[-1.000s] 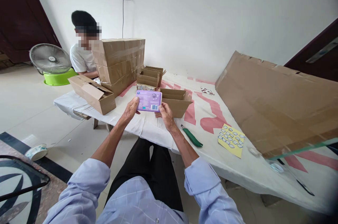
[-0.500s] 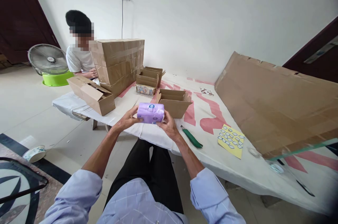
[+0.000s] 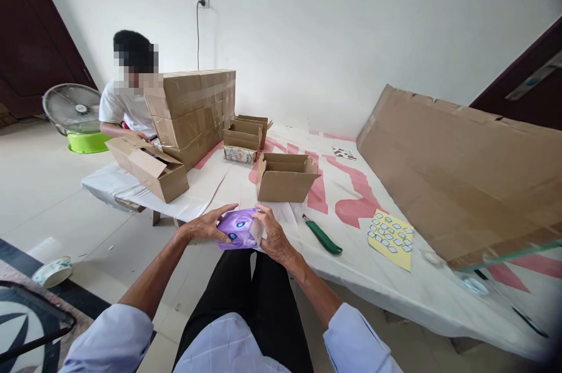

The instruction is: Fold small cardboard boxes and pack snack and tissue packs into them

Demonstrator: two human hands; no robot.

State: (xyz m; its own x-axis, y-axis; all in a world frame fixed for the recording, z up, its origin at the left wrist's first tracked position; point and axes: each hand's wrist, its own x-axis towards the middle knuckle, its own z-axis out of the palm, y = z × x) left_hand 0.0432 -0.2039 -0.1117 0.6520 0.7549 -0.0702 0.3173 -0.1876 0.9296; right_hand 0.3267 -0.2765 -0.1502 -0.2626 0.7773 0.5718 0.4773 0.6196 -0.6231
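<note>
A purple plastic-wrapped tissue pack (image 3: 239, 225) is held between my two hands, just off the near edge of the table and above my lap. My left hand (image 3: 209, 225) grips its left end, thumb in front and fingers behind. At the right end, my right hand (image 3: 273, 233) is closed on the pack, where the wrapper looks pale and folded. Behind the pack stands an open cardboard box (image 3: 287, 185), its flaps up. To the right of my right hand lies a green-handled utility knife (image 3: 322, 235).
Stacked taped cartons (image 3: 188, 115) stand at the left back, near a person in white (image 3: 127, 105). An opened long carton (image 3: 149, 168) is before them. More open boxes (image 3: 246, 133) sit mid-table. A yellow sticker sheet (image 3: 390, 238) and large cardboard panel (image 3: 452, 180) are at right.
Both hands have brought the tissue pack down and closer to me. The pack is now turned and tilted, showing its right end. The other person leans further forward.
</note>
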